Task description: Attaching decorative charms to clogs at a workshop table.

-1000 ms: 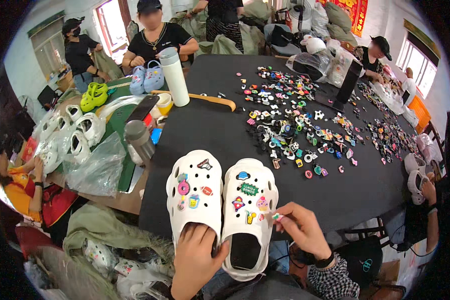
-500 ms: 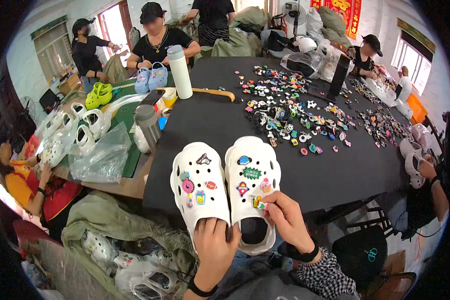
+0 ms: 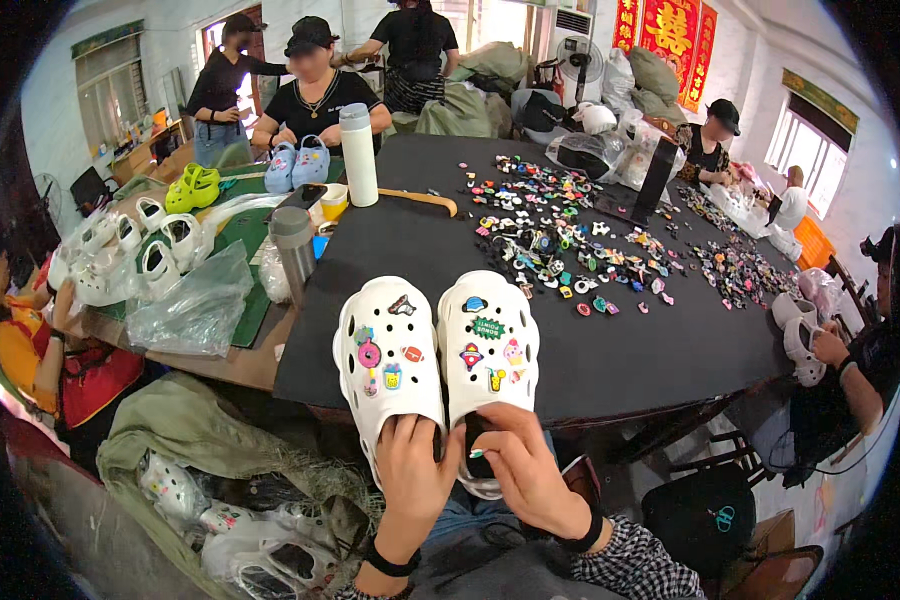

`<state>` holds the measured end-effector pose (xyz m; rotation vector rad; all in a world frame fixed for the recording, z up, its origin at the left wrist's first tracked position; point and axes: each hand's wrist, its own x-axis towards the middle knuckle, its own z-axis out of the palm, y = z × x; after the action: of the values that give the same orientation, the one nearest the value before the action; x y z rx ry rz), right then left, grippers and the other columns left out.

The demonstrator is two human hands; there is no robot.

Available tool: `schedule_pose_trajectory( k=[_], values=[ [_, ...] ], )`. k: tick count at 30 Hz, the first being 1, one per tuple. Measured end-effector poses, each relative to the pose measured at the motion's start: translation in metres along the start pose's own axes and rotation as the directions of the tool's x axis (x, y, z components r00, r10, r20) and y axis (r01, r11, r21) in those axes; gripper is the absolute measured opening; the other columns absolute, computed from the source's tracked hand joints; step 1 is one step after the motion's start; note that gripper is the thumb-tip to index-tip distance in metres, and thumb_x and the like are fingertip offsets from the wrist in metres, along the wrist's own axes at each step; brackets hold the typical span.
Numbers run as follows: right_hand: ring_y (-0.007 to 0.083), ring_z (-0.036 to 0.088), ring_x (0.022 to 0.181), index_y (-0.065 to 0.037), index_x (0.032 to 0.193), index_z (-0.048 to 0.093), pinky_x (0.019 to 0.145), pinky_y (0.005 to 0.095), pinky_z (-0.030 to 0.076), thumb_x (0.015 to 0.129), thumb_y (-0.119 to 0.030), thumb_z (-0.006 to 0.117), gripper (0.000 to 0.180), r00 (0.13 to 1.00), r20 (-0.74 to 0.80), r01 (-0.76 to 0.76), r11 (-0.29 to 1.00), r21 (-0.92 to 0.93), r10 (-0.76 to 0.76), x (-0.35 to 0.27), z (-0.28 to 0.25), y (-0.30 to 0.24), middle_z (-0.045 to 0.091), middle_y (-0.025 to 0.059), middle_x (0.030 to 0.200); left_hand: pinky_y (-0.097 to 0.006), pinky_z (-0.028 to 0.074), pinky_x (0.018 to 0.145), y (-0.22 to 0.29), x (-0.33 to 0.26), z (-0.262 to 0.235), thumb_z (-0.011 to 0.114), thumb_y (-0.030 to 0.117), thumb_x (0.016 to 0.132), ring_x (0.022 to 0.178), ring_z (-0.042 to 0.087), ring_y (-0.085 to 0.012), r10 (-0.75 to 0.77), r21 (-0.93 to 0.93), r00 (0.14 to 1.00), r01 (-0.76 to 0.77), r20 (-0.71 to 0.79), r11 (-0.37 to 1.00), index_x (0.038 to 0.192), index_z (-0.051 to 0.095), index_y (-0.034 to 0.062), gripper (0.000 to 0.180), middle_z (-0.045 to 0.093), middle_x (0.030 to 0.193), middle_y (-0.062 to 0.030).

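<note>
Two white clogs stand side by side at the near table edge, toes pointing away. On the left clog [image 3: 395, 340] are colourful charms, among them a football and a pink doughnut. The right clog [image 3: 492, 355] bears a blue cap, a green burst, a cupcake and a drink glass charm [image 3: 496, 380], among others. My left hand [image 3: 415, 475] has its fingers inside the left clog's opening, gripping it, thumb toward the right clog. Over the right clog's opening, my right hand [image 3: 535, 475] pinches a small green-and-white charm [image 3: 477, 453], mostly hidden by the fingers.
Loose charms [image 3: 560, 235] lie in heaps across the black table [image 3: 390, 240]. At left stand a white bottle [image 3: 359, 160], a grey tumbler [image 3: 292, 250] and bagged white clogs [image 3: 100, 260]. Below is a green sack [image 3: 180, 420]. Several people work around the tables.
My right hand has moved from the right clog's upper down and left to its opening. The drink glass charm and a small charm beside it now show uncovered. The view has shifted slightly.
</note>
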<state>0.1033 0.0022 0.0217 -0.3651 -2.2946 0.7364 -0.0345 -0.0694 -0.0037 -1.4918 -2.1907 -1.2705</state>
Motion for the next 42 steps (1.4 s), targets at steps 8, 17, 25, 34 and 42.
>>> schedule_pose_trajectory(
  k=[8, 17, 25, 34, 42],
  values=[
    [0.0425, 0.049, 0.118, 0.001, 0.105, 0.053, 0.095, 0.0405, 0.044, 0.092, 0.000, 0.051, 0.013, 0.999, -0.005, -0.040, 0.994, 0.101, 0.041, 0.023, 0.003, 0.004, 0.037, 0.0232, 0.140, -0.043, 0.044, 0.077, -0.008, -0.007, 0.013, 0.067, 0.014, 0.081, 0.090, 0.055, -0.0340, -0.096, -0.270, 0.995, 0.090, -0.011, 0.959, 0.099, 0.058, -0.0055, 0.028, 0.059, 0.092, -0.0163],
    [0.0447, 0.052, 0.115, 0.004, 0.098, 0.054, 0.095, 0.0424, 0.044, 0.089, 0.002, 0.053, 0.009, 0.978, -0.181, -0.118, 0.990, -0.077, 0.102, 0.020, -0.027, 0.006, 0.044, 0.0262, 0.136, -0.036, 0.030, 0.109, -0.008, -0.010, 0.027, 0.044, 0.024, 0.099, 0.128, 0.042, -0.0207, -0.569, -0.851, 0.675, 0.174, 0.470, -0.496, 0.135, 0.041, 0.0027, 0.042, 0.048, 0.135, -0.0087],
    [0.0309, 0.061, 0.102, 0.005, 0.097, 0.052, 0.086, 0.0329, 0.046, 0.089, 0.004, 0.049, 0.008, 0.975, -0.195, -0.115, 0.993, -0.039, 0.105, 0.031, -0.060, 0.033, 0.057, 0.0208, 0.123, -0.034, 0.043, 0.098, -0.034, -0.007, 0.035, 0.052, 0.014, 0.094, 0.116, 0.054, -0.0194, -0.358, -0.710, 0.777, 0.156, 0.517, -0.687, 0.129, 0.048, 0.0063, 0.036, 0.058, 0.125, -0.0052],
    [0.0176, 0.064, 0.080, 0.004, 0.095, 0.058, 0.066, 0.0273, 0.055, 0.088, 0.004, 0.055, 0.008, 0.968, -0.151, -0.179, 0.974, 0.137, 0.199, 0.040, -0.064, 0.038, 0.060, 0.0159, 0.111, -0.035, 0.048, 0.092, -0.019, -0.021, 0.038, 0.052, 0.005, 0.088, 0.110, 0.059, -0.0216, -0.412, -0.659, 0.675, 0.147, 0.612, -0.738, 0.123, 0.052, 0.0061, 0.035, 0.062, 0.117, -0.0067],
    [0.0139, 0.059, 0.073, 0.004, 0.093, 0.061, 0.064, 0.0250, 0.048, 0.081, 0.009, 0.058, 0.013, 0.950, -0.312, -0.085, 0.974, -0.211, 0.015, 0.032, -0.060, 0.035, 0.057, 0.0099, 0.098, -0.039, 0.042, 0.103, -0.015, -0.016, 0.037, 0.052, 0.012, 0.093, 0.120, 0.053, -0.0250, -0.429, -0.708, 0.718, 0.127, 0.549, -0.694, 0.134, 0.044, 0.0044, 0.042, 0.055, 0.132, -0.0111]
  ],
)
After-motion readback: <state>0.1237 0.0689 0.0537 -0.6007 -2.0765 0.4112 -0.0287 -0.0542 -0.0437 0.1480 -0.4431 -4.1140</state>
